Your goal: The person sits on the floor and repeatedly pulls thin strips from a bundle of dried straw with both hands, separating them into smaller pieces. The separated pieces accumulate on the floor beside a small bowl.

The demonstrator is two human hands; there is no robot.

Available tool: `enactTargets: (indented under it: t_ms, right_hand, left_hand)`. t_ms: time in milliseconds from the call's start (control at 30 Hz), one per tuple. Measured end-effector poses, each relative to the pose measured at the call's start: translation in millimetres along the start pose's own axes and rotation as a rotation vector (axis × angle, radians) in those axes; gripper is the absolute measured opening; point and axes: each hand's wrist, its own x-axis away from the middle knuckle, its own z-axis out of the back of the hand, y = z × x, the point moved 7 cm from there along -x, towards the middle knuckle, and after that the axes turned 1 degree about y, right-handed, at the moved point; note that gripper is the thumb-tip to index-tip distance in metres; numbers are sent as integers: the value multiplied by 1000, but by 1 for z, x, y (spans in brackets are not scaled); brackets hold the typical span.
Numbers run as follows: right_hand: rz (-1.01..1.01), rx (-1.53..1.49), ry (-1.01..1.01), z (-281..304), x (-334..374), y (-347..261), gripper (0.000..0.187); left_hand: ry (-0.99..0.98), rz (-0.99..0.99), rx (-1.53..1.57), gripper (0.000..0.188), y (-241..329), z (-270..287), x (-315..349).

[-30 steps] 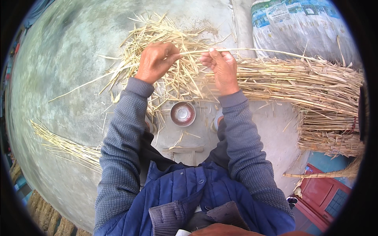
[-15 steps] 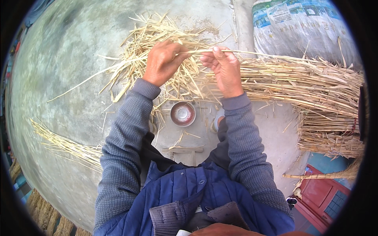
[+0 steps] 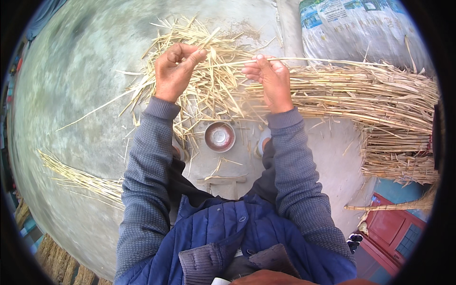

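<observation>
My right hand (image 3: 270, 83) pinches a long thin straw stalk (image 3: 308, 59) between thumb and fingers. The stalk runs off to the right over a large bundle of stalks (image 3: 342, 92), and its short end points left. My left hand (image 3: 176, 71) is apart from the stalk, thumb and forefinger pressed together. A pale dry husk strip (image 3: 210, 39) stands up at those fingertips and looks pinched there. Beneath both hands spreads a loose heap of dry husks and straw pieces (image 3: 213, 83).
A small metal bowl (image 3: 220, 137) stands on the concrete floor between my feet. A thin bunch of pale stalks (image 3: 85, 178) lies at the left. A stuffed white-and-blue sack (image 3: 356, 35) sits far right. A low wooden piece (image 3: 223, 179) is close before me.
My left hand has moved left, away from the stalk and my right hand. The right hand has stayed nearly in place, still holding the stalk.
</observation>
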Motion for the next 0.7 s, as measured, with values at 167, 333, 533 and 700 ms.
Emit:
enactTargets:
  t_ms: [167,333,533,700]
  right_hand:
    - [6,13,-31,5,-3,1,36]
    - [-11,-12,-84,-16,-4,14,33]
    - [24,19,-25,-7,-10,5,34]
    - [37,24,-4,-8,-6,2,33]
  left_hand:
    - [196,-156,-600,22,19,42,-15]
    - [-168,-581,-638,22,27,-24,14]
    - [-366,-203,-666,22,-1,-11,6]
    - [-340,-132,-522,21,-4,-16,10]
